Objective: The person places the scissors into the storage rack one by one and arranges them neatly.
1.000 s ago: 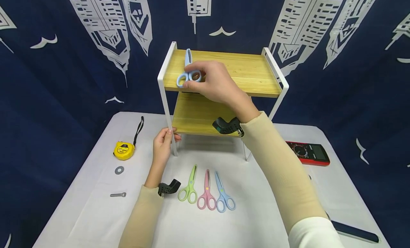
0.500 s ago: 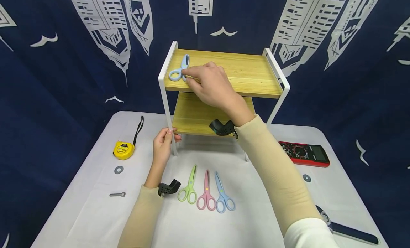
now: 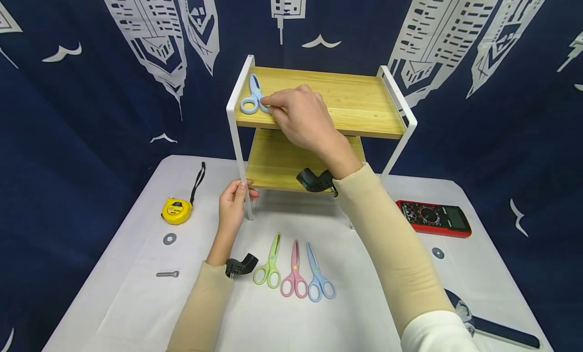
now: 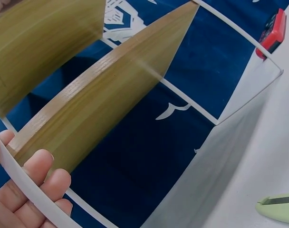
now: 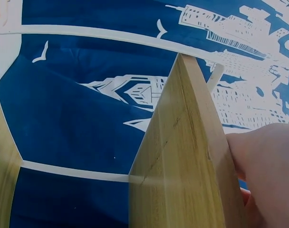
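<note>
Four pairs of scissors on record: one pale blue pair [image 3: 253,95] lies on the top board of the two-tier shelf [image 3: 350,101], at the rack's 10 o'clock corner, close to the white side rail; three more, green scissors [image 3: 269,263], pink scissors [image 3: 294,271] and blue scissors [image 3: 318,274], lie side by side on the table [image 3: 364,311] at the rack's 6 o'clock. Your right hand [image 3: 298,114] has its fingertips curled down onto the handle loops of the pale blue pair; whether you pinch them or merely touch cannot be told from here. Your left hand [image 3: 232,206] is wrapped round the front left leg of the rack, thumb and fingers clamped on the white bar. Risks, as judged: the pair sits near the board's front left edge, so a careless nudge toward 7 o'clock may tip it off onto the table. Your right sleeve [image 3: 391,251] crosses above the three table pairs; a dropped forearm may scatter them. Loosening the left grip may let the light rack shift under your pressing hand.
</note>
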The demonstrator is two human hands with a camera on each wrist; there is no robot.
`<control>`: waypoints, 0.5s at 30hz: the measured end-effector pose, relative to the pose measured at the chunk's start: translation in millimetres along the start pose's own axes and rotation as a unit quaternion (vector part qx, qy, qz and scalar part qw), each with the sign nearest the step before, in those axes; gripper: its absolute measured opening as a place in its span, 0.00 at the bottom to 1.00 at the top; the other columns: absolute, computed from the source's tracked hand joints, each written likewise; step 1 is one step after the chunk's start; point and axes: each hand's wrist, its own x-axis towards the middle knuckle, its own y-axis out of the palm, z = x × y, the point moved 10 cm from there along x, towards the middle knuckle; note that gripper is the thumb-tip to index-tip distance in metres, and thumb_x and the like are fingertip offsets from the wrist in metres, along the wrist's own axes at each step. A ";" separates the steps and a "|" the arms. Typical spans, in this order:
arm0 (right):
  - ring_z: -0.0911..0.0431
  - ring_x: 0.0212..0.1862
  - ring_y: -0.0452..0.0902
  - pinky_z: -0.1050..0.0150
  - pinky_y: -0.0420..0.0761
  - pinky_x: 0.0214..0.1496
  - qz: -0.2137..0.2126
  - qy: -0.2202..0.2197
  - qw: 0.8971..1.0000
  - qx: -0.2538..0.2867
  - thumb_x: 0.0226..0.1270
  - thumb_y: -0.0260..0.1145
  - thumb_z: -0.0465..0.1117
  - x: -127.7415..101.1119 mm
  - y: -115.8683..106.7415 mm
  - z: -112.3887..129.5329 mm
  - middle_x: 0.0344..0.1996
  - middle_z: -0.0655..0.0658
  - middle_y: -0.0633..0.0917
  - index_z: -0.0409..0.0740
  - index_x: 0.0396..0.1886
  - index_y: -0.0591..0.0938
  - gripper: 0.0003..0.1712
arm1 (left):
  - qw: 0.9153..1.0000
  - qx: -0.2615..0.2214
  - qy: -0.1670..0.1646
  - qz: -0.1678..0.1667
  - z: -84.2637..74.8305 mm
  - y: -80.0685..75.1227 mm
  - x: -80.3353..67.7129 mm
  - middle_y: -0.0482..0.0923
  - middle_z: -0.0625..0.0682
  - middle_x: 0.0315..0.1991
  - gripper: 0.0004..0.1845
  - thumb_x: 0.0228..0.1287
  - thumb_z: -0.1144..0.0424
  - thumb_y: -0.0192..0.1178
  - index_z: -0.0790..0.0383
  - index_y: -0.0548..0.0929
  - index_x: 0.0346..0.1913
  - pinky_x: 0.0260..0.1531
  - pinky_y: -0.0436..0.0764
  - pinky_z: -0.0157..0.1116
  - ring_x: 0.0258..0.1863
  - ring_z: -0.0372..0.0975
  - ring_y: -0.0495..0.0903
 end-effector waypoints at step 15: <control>0.48 0.50 0.79 0.56 0.77 0.53 -0.024 0.034 0.999 0.010 0.74 0.64 0.44 -2.0 -1.8 -5.6 0.52 0.47 0.90 0.47 0.51 0.90 0.13 | 1.000 0.005 0.006 -0.004 -1.0 -0.3 -1.1 0.84 0.42 0.25 0.16 0.80 0.68 0.47 0.82 0.78 0.49 0.39 0.85 0.28 0.28 0.30 0.84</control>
